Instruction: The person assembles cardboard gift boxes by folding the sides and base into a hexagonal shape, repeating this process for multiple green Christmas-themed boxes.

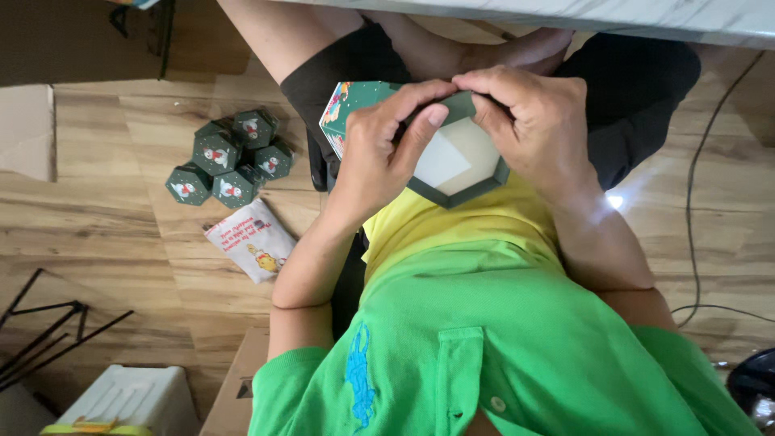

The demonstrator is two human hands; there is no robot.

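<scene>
Assembly step: left hand [375, 153] and right hand [537, 129] both grip a green hexagonal box [456, 165], folding its rim; the next move likely calls for pressing the flaps flat.

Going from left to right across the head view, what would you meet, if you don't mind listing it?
Cluster of small green hexagonal boxes → white printed packet → left hand → open green hexagonal box → right hand → black cable.

Both hands cover the far rim of the hexagonal box [456, 165], hiding the fingertips behind it. Well left of the grip, the print on the small packet [250, 240] is too small to read. The white bin [129, 400] is cut off by the bottom edge.
</scene>
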